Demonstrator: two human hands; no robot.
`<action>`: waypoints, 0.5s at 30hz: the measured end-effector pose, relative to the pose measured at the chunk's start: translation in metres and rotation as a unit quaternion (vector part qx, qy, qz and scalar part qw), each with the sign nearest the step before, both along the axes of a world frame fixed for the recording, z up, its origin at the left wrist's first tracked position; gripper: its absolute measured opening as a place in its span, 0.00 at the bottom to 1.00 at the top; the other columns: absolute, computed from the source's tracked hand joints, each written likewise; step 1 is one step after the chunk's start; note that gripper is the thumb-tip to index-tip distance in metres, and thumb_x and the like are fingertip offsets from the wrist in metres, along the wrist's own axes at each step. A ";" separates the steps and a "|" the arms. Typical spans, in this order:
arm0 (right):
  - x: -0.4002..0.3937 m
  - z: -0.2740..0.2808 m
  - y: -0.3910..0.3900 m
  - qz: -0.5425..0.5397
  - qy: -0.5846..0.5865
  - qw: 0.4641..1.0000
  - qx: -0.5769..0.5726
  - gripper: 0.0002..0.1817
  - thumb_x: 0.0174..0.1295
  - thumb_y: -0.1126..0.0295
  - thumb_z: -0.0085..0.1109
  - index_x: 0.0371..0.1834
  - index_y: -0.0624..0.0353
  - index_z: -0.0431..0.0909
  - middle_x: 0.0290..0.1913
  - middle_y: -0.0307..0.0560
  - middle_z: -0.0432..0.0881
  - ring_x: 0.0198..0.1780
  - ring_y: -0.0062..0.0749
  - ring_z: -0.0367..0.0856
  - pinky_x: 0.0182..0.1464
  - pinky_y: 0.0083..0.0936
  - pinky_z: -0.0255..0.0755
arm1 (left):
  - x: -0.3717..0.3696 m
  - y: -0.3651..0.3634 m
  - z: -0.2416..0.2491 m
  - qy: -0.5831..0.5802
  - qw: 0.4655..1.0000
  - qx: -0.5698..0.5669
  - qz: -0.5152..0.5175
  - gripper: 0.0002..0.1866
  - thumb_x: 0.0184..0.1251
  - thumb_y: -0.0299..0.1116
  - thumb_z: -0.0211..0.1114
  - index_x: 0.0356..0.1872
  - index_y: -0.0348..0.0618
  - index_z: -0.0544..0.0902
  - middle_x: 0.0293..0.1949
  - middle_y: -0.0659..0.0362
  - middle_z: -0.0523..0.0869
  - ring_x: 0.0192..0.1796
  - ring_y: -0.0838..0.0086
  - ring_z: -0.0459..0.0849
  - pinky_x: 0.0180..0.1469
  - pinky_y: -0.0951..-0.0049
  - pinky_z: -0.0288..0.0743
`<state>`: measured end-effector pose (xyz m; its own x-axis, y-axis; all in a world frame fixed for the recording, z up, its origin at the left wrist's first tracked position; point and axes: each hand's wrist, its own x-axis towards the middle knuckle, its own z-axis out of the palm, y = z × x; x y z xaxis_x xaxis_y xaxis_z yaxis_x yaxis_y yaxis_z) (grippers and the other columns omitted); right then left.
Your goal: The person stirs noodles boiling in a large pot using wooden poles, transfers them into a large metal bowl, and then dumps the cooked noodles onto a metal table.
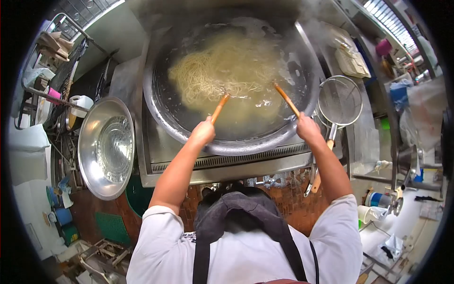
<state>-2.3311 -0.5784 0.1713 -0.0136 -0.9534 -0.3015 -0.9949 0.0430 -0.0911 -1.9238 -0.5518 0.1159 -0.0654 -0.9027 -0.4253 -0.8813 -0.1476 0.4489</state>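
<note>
Both your hands hold wooden sticks in the wok of noodles.

Your left hand (203, 131) is closed around a wooden stick (219, 109) at the near rim of the wok (163, 102), and the stick's tip dips into the water just beside the noodles (220, 68). Your right hand (307, 128) is clamped on a second wooden stick (287, 100) at the wok's near right rim, angled inward so its end reaches the noodle mass from the right. The noodles float in the middle and far half of the steaming wok. A wire strainer (339, 100) rests just right of the wok, touching its edge, and a wide metal basin (106, 146) sits to the wok's left.
</note>
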 end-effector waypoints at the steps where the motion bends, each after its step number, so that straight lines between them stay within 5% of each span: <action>1: 0.011 -0.012 -0.014 0.008 -0.006 1.000 -0.001 0.12 0.68 0.72 0.42 0.49 0.65 0.71 0.42 0.68 0.86 0.48 0.62 0.86 0.52 0.53 0.78 | -0.013 -0.010 0.004 -0.003 1.000 -0.009 -0.001 0.20 0.66 0.23 0.49 0.60 0.35 0.69 0.29 0.40 0.85 0.30 0.51 0.87 0.33 0.51 0.78; 4: 0.036 -0.037 -0.055 0.019 -0.063 0.998 -0.019 0.12 0.68 0.72 0.43 0.50 0.66 0.72 0.43 0.68 0.86 0.49 0.62 0.85 0.53 0.52 0.78 | -0.040 -0.047 0.034 -0.020 0.998 0.052 0.028 0.15 0.72 0.31 0.48 0.55 0.36 0.72 0.47 0.38 0.86 0.51 0.44 0.85 0.53 0.47 0.77; 7: 0.052 -0.054 -0.097 0.018 -0.081 0.996 -0.035 0.12 0.68 0.73 0.43 0.49 0.66 0.72 0.44 0.68 0.86 0.50 0.61 0.85 0.54 0.51 0.79 | -0.046 -0.091 0.008 -0.029 0.999 -0.008 0.032 0.16 0.68 0.25 0.47 0.56 0.34 0.70 0.28 0.41 0.85 0.28 0.53 0.87 0.32 0.53 0.79; 15: 0.054 -0.026 -0.148 0.044 -0.051 0.996 -0.057 0.15 0.69 0.71 0.39 0.52 0.64 0.73 0.48 0.66 0.85 0.54 0.62 0.83 0.56 0.53 0.76 | -0.062 -0.111 0.045 -0.009 0.998 0.049 0.049 0.17 0.68 0.26 0.48 0.58 0.41 0.68 0.24 0.48 0.82 0.23 0.57 0.84 0.22 0.54 0.75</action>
<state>-2.2774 -0.7267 0.1452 0.0961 -0.9777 -0.1869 -0.9798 -0.0599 -0.1907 -1.9861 -0.6623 0.1607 0.0298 -0.8588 -0.5114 -0.8678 -0.2761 0.4131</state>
